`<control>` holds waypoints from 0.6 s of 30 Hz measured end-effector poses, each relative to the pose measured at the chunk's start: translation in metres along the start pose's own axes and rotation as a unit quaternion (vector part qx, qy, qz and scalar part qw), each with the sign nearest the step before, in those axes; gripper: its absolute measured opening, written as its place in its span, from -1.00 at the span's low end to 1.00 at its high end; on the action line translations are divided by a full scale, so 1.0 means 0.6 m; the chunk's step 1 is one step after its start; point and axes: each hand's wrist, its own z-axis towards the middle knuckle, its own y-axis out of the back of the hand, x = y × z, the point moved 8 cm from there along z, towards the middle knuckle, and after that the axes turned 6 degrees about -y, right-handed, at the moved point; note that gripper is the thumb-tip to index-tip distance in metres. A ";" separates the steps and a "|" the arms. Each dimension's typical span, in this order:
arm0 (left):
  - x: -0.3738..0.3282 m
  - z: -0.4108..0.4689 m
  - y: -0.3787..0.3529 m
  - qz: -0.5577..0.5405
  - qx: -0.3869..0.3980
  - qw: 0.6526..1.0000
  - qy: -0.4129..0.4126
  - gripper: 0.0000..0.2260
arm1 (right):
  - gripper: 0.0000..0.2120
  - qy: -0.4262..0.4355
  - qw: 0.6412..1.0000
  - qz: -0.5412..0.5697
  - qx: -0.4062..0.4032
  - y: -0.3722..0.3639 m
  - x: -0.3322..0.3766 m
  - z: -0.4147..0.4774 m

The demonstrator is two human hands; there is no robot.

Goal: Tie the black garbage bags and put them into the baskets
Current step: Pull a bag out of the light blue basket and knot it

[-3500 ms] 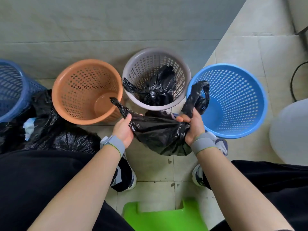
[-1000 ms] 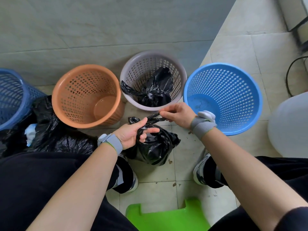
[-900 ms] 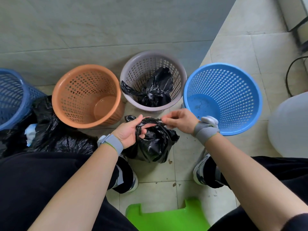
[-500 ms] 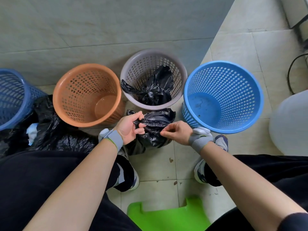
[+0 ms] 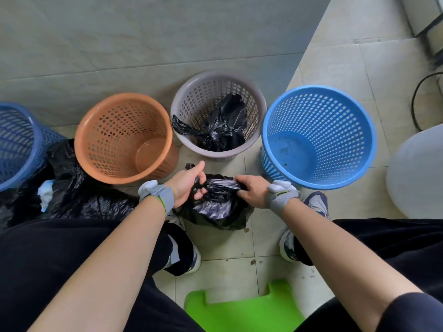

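Small black plastic garbage bag (image 5: 215, 209): thin, glossy film, soft and crumpled. We judge it light, slippery and easy to tear if yanked. The best hold is the gathered neck, not the slack belly.

Left hand (image 5: 189, 185): fingers curled round one twisted end of the neck, one digit sticking out straight.

Right hand (image 5: 251, 191): fingers pinched closed on the other end. A strand of film runs stretched between the two hands, so we read the knot as not yet drawn tight.

The bag's body hangs just below both hands, and we cannot tell whether it touches the tiled floor.

- Straight beyond the hands: grey perforated plastic basket (image 5: 261, 109), with a knotted black bag (image 5: 220, 130) inside.
- Beyond the left hand: orange perforated plastic basket (image 5: 81, 130), nothing in it.
- Beyond the right hand: bright blue perforated plastic basket (image 5: 369, 130), nothing in it.
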 end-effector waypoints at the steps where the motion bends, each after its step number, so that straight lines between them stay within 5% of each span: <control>1: 0.002 0.003 0.011 0.010 -0.031 0.999 -0.008 -0.54 | -0.84 0.001 1.000 0.007 -0.003 0.001 0.001 -0.004; 6: 0.003 0.009 0.036 0.078 -0.155 0.984 -0.044 -0.48 | -0.83 -0.006 1.000 0.030 0.005 -0.023 -0.007 -0.015; 11: 0.003 0.018 0.010 -0.289 -0.140 0.943 -0.084 -0.57 | -0.73 -0.014 0.998 0.059 0.007 -0.047 -0.013 -0.018; 18: -0.007 0.011 -0.008 -0.310 -0.082 0.943 -0.086 -0.49 | -0.78 -0.051 0.990 0.132 0.000 -0.052 -0.030 -0.019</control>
